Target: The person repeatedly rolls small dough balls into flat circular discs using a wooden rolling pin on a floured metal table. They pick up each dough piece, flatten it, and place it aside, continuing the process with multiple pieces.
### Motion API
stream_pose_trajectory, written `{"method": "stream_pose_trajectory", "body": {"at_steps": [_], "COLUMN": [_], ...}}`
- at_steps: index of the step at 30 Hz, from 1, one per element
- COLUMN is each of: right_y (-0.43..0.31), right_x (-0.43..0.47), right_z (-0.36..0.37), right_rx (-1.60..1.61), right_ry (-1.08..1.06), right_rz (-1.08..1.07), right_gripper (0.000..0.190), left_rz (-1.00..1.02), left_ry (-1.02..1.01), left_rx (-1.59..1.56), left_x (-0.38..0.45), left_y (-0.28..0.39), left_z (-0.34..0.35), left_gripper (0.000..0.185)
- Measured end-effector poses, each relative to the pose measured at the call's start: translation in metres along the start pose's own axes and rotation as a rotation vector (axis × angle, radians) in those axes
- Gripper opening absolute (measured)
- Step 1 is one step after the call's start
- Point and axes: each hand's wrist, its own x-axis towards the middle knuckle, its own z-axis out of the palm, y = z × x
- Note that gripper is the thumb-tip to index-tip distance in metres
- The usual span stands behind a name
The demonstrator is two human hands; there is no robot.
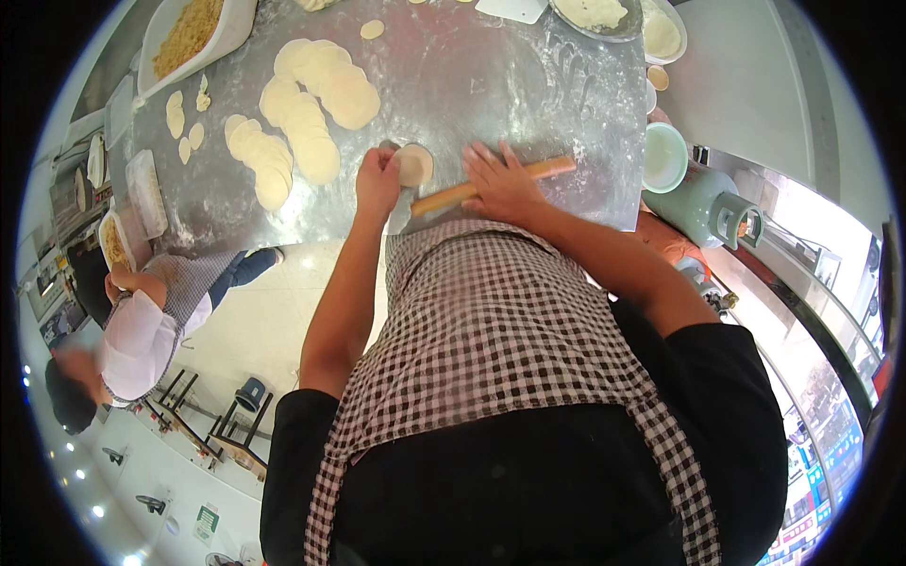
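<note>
My left hand pinches the left edge of a small round dough wrapper at the near side of the metal table. My right hand lies across the middle of a wooden rolling pin, its fingers spread and slightly blurred. The pin sits at a slant, its left end just below the wrapper. To the left, overlapping rolled wrappers lie in several rows: a long one, a middle one and a shorter one.
Small dough pieces lie at the left, below a white tub of crumbly filling. A metal bowl of flour or dough stands at the far right. Right of the floury table are a pale green bowl and gas cylinder. Another person works at left.
</note>
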Motion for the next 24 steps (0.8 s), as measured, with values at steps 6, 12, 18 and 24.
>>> {"method": "stream_pose_trajectory", "body": {"at_steps": [6,12,18,24], "right_y": [0.015,0.015,0.001,0.021], "right_x": [0.051,0.027,0.014,0.08], "right_z": [0.006,-0.011,0.012,-0.008], "right_rx": [0.007,-0.068,0.006,-0.058], "right_ry": [0.075,-0.002,0.053,0.078], "right_rz": [0.055,-0.055,-0.032,0.024], "right_gripper": [0.069,0.069,0.071,0.071], "left_rz": [0.214,0.113,0.02,0.121], "left_ry": [-0.046,-0.035,-0.21,-0.12], "left_rx": [0.097,0.262,-0.098,0.308], "left_x": [-0.022,0.005,-0.032,-0.004], "left_y": [-0.008,0.012,-0.009,0.015], "left_z": [0.005,-0.007,-0.001,-0.01], "left_gripper": [0.031,0.025,0.034,0.026]}}
